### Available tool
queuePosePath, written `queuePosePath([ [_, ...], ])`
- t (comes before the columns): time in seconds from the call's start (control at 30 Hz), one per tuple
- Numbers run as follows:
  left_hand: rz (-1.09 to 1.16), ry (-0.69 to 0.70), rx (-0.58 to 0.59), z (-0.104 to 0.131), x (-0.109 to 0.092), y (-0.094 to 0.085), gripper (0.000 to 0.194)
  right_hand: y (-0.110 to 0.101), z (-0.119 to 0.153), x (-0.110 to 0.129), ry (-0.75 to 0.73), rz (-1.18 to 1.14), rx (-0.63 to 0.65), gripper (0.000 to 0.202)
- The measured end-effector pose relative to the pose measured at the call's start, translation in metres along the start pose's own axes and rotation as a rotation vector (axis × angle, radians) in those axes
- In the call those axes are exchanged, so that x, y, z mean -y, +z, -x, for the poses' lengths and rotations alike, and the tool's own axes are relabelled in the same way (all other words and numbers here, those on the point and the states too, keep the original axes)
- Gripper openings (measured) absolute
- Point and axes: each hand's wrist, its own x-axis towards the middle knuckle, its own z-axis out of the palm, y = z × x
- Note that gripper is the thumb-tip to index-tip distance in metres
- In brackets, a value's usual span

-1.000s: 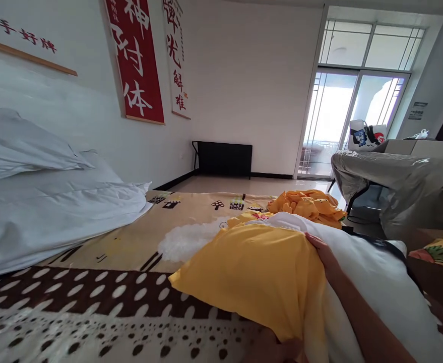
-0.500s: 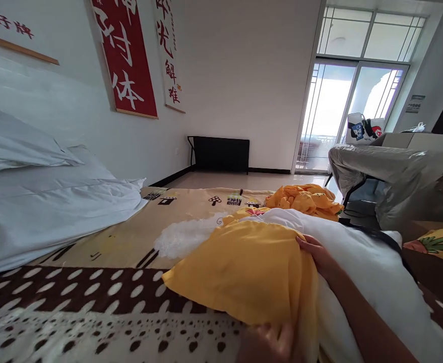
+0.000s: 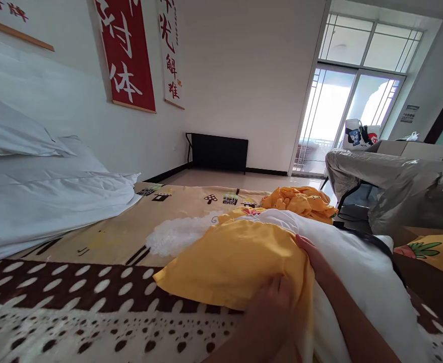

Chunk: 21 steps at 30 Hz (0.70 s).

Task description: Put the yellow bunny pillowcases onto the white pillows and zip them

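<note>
A yellow pillowcase lies spread across the end of a plump white pillow, its pointed corner toward the left. My right hand grips the pillowcase's edge where it meets the pillow, fingers on top of the fabric. Lower down, my left hand is closed on the near side of the same cloth; it is dark and somewhat blurred, and its fingertips are hidden. Beyond the pillowcase, a bit of printed yellow fabric shows.
Patterned blanket lies underneath. White bedding is heaped at left. A crumpled orange cloth lies behind the pillow. At right are a cardboard box with yellow printed fabric and a plastic-covered table. A black folded panel leans by the wall.
My left hand has moved up onto the pillowcase from its lower edge, bunching the fabric there. My right hand keeps its hold. The view has shifted slightly.
</note>
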Motion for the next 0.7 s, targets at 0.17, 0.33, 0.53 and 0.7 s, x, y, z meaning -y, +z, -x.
queuePosePath([
  [0.17, 0.117, 0.113, 0.097, -0.009, -0.016, 0.004, 0.016, 0.0, 0.001, -0.004, 0.008, 0.114, 0.037, 0.045],
  [0.33, 0.173, 0.093, 0.083, -0.016, -0.013, 0.01, 0.022, -0.002, 0.008, -0.003, 0.05, 0.16, 0.162, 0.036],
  [0.53, 0.22, -0.201, -0.276, -0.021, 0.065, -0.077, 0.03, 0.006, 0.009, 0.004, -0.04, -0.042, 0.119, 0.038],
  [0.7, 0.152, -0.742, -0.346, -0.017, 0.189, -0.112, 0.039, 0.009, 0.005, 0.001, -0.085, 0.006, 0.111, 0.046],
])
